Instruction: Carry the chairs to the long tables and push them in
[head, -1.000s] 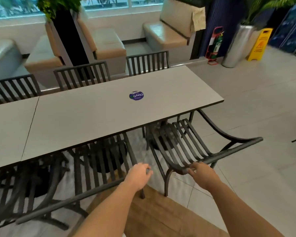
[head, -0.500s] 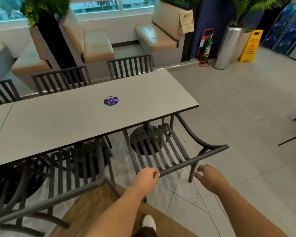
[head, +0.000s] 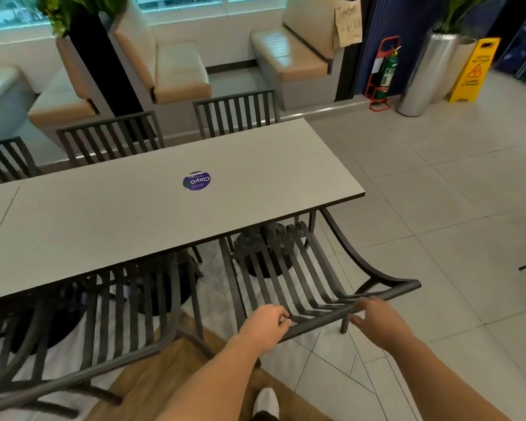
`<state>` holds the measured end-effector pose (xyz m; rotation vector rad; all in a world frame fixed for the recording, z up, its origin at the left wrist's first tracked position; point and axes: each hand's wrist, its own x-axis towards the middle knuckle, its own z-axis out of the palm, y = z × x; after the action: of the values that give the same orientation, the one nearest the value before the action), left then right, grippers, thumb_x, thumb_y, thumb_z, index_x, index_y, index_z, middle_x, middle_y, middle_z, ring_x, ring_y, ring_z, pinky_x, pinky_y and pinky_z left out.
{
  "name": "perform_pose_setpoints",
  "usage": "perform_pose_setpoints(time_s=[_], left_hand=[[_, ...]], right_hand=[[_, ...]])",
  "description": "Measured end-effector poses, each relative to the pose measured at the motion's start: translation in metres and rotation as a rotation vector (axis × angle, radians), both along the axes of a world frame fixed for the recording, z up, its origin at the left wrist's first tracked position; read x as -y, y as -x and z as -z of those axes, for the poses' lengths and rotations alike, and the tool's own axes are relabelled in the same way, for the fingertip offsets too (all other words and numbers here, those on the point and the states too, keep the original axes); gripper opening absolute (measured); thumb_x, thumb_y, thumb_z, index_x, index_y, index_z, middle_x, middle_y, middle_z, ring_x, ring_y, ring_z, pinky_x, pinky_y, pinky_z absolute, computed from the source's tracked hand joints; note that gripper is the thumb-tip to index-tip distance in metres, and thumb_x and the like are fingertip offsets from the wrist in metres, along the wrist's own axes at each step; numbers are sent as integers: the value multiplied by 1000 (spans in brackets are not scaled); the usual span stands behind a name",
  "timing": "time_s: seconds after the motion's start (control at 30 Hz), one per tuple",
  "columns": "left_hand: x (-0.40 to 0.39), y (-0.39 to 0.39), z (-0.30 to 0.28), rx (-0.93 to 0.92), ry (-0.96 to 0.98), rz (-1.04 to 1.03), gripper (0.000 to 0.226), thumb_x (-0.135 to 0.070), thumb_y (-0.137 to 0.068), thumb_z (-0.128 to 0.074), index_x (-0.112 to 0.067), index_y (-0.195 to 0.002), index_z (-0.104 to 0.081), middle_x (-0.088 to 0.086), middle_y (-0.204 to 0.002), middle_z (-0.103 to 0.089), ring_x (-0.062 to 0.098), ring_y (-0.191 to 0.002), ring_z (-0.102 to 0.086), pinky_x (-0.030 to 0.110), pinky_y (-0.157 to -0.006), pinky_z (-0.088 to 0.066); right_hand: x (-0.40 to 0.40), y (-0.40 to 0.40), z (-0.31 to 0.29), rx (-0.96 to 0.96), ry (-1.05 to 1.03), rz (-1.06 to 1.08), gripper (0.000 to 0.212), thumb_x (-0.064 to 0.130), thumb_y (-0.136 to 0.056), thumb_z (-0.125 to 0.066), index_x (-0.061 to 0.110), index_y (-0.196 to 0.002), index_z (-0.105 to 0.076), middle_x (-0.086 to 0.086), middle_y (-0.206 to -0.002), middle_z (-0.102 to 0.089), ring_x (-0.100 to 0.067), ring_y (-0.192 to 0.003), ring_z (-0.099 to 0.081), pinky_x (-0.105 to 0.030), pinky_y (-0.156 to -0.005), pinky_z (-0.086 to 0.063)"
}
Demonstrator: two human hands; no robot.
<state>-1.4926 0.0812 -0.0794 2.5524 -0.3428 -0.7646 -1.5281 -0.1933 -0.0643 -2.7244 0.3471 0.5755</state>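
Upper right of frame: yellow floor sign [head: 474,75] beside steel planter [head: 422,74], green extinguisher [head: 387,72] in red stand; beige booth seats [head: 179,71] upper left.

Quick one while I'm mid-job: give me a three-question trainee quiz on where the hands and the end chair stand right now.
1. True or false: the end chair has its seat partly under the long table.
2. Which part of that chair does the left hand grip? A) a front leg B) the top rail of the backrest C) the seat edge
3. Fill in: the round purple ______ lies on the tabletop.

Key
1. True.
2. B; the right hand is at the same rail, fingers loosely over it.
3. sticker
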Motion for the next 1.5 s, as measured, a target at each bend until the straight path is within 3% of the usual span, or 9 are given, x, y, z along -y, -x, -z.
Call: perform_pose_setpoints(time_s=[0.13, 0.3, 0.47, 0.7, 0.87, 1.0, 1.17, 1.3, 1.5], left_hand=[[10, 2, 7, -69, 31, -73, 34, -43, -102, -59, -26, -132, -65, -8, -118, -64, 7, -105, -61, 30, -97, -53], [34, 2, 15, -165, 4, -197, 60, -50, -92, -73, -33, -146, -53, -7, -142, -57, 13, -129, -56, 30, -106, -44], [60, 14, 24, -140, -105, -274, 55, -42, -94, -73, -31, -145, -54, -6, -138, -58, 16, -127, -55, 34, -111, -42], [87, 17, 45, -99, -358, -229, 40, -31, -105, -54, -37, -144, -51, 1, -145, -51, 26, -136, -44, 47, -119, -28], [85, 13, 56, -84, -369, -221, 51, -18, -106, -52, -41, -150, -41, 2, -155, -41, 28, -140, -36, 48, -119, -26], [81, -6, 51, -114, -316, -229, 55, -20, -106, -51, -50, -150, -39, -1, -151, -43, 26, -137, -36, 48, -118, -25], [76, -38, 48, -117, -301, -245, 48, -23, -107, -50, -50, -146, -44, -2, -142, -48, 25, -131, -38, 46, -115, -27], [71, -54, 48, -124, -293, -233, 46, -24, -107, -51, -51, -144, -44, -2, -141, -48, 25, -131, -38, 50, -117, -25], [71, -58, 48, -139, -316, -209, 50, -23, -106, -53, -50, -145, -42, -2, -144, -47, 26, -134, -37, 51, -117, -25]], right_hand=[[13, -20, 16, -27, -31, -106, 45, 51, -95, -61, 26, -133, -60, 5, -131, -56, -17, -122, -52, -33, -104, -46], [40, -46, 31, -109, -47, -264, 49, 58, -91, -63, 29, -130, -59, 7, -124, -55, -14, -117, -50, -35, -103, -46], [75, -61, 47, -179, -47, -412, 61, 64, -91, -58, 30, -142, -52, 4, -133, -56, -16, -125, -49, -36, -109, -43], [89, -71, 60, -254, 27, -628, 66, 68, -99, -31, 25, -147, -43, -5, -157, -38, -28, -144, -34, -46, -120, -27], [94, -78, 65, -234, -1, -673, 103, 86, -65, 4, 30, -137, -45, 3, -142, -47, -22, -132, -42, -42, -114, -33], [93, -94, 72, -197, -18, -657, 92, 85, -73, -1, 31, -132, -47, 7, -136, -50, -19, -127, -44, -42, -114, -33], [88, -122, 75, -214, -43, -642, 57, 72, -94, -27, 31, -127, -49, 7, -131, -50, -17, -124, -44, -40, -113, -32], [86, -136, 77, -179, -25, -645, 80, 82, -78, -5, 33, -125, -48, 9, -129, -50, -16, -120, -45, -39, -110, -34], [84, -138, 79, -164, -6, -642, 92, 85, -67, 4, 35, -124, -48, 10, -129, -49, -15, -122, -44, -39, -111, -33]])
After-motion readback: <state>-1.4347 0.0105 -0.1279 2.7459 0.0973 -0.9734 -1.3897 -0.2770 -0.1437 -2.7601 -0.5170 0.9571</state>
